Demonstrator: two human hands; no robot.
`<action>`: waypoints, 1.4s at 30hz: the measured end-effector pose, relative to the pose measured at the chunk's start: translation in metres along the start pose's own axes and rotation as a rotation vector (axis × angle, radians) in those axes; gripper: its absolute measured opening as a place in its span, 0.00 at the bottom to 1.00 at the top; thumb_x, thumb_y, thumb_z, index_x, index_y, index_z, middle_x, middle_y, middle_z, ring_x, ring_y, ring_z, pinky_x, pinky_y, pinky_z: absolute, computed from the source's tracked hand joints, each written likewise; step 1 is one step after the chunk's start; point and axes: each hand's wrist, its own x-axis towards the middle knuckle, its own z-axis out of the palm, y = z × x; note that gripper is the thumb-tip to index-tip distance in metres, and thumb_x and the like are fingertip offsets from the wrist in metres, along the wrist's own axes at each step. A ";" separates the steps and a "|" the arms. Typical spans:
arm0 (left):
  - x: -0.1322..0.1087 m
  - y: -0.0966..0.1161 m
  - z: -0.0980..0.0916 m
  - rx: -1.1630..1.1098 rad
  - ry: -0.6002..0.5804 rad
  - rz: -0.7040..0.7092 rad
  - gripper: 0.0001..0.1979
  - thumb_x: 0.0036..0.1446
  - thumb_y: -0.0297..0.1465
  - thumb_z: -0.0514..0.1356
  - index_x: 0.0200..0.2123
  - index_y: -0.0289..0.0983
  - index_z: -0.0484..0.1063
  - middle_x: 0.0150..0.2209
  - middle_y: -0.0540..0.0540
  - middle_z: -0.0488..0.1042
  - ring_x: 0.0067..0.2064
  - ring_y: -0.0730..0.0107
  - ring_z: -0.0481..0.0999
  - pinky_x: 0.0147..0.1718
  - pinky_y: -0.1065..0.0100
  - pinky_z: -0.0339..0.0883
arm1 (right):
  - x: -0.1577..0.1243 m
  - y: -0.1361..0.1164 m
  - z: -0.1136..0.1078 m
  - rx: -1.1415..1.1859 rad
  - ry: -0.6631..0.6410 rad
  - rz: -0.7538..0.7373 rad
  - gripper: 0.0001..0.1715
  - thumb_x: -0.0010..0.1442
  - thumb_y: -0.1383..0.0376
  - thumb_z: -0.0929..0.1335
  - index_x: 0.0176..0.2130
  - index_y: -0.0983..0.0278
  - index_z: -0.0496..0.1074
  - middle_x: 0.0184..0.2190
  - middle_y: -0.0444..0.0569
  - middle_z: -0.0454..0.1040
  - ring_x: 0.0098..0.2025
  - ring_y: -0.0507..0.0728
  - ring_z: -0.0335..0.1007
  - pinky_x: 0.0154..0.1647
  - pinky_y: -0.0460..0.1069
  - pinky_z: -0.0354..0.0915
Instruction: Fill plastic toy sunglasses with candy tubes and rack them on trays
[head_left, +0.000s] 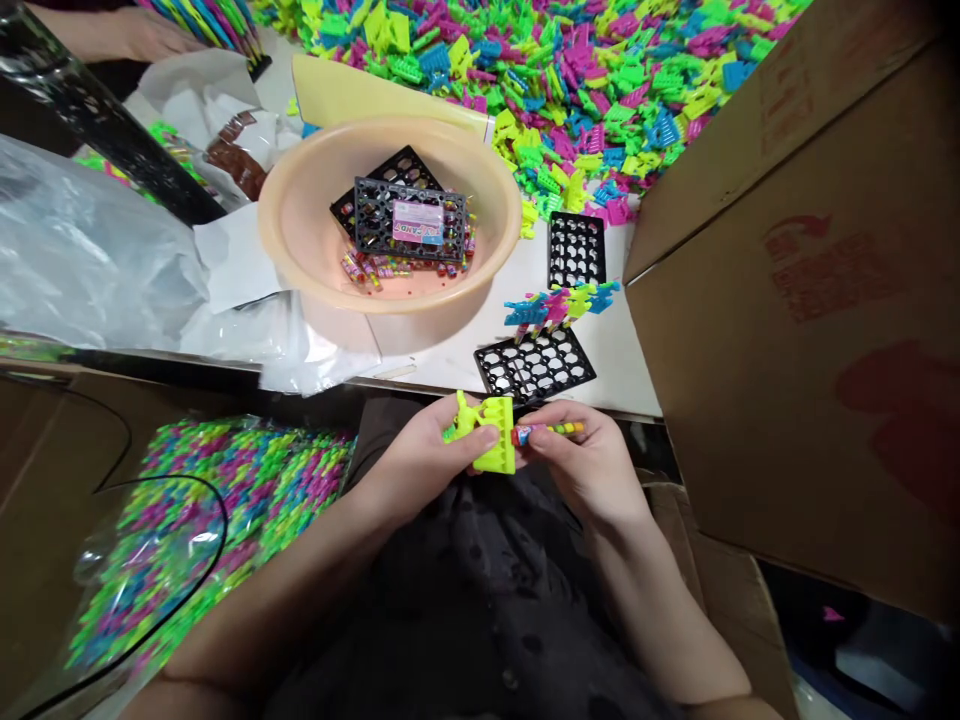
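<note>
My left hand point(431, 455) grips a yellow-green plastic toy piece point(491, 435) over my lap, just below the table edge. My right hand point(581, 460) pinches a thin, colourful wrapped candy stick point(551, 429), whose left end touches the yellow piece. Right above the hands, a black perforated tray point(534, 364) lies on the white table. A short row of blue, pink, green and cyan toy pieces point(559, 303) lies just behind it. Another black tray point(576, 249) sits further back.
A peach plastic basin point(300, 215) holds black trays and small candies. A big heap of coloured plastic pieces point(570, 80) covers the far table. A cardboard box point(810, 280) stands at right. A clear bag of coloured pieces point(202, 530) lies at lower left. Another person's hand point(150, 35) is at top left.
</note>
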 end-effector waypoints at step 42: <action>0.092 -0.077 -0.051 1.550 -0.020 0.585 0.26 0.60 0.33 0.51 0.61 0.41 0.53 0.63 0.40 0.52 0.64 0.57 0.52 0.61 0.50 0.45 | 0.050 0.031 -0.067 -0.467 0.198 -0.182 0.17 0.49 0.59 0.70 0.37 0.68 0.75 0.32 0.51 0.78 0.32 0.57 0.73 0.35 0.50 0.67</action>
